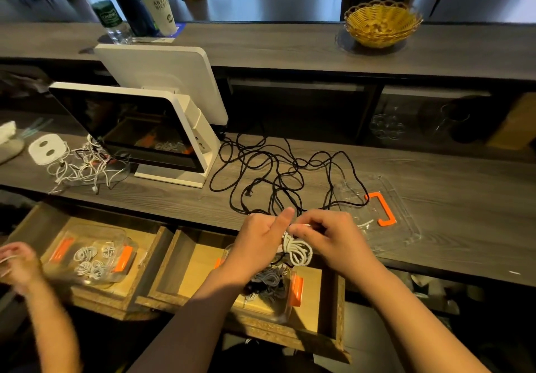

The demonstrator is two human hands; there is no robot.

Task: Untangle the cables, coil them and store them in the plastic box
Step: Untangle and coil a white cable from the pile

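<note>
My left hand (pixel 261 239) and my right hand (pixel 327 233) meet at the counter's front edge and both hold a small coiled white cable (pixel 298 249), whose loops hang below my fingers. Directly beneath, in an open drawer, stands a clear plastic box (pixel 285 311) with orange clips holding grey and dark coiled cables. A long black cable (pixel 275 169) lies tangled on the counter behind my hands. The box's clear lid (pixel 385 227) with an orange handle lies flat to the right.
A white point-of-sale screen (pixel 139 129) stands at the left, with a pile of tangled white cables (pixel 84 166) beside it. A second drawer holds another clear box (pixel 90 256) of white coils. Another person's hand (pixel 17 262) is at the far left. A wicker basket (pixel 383 21) sits on the upper shelf.
</note>
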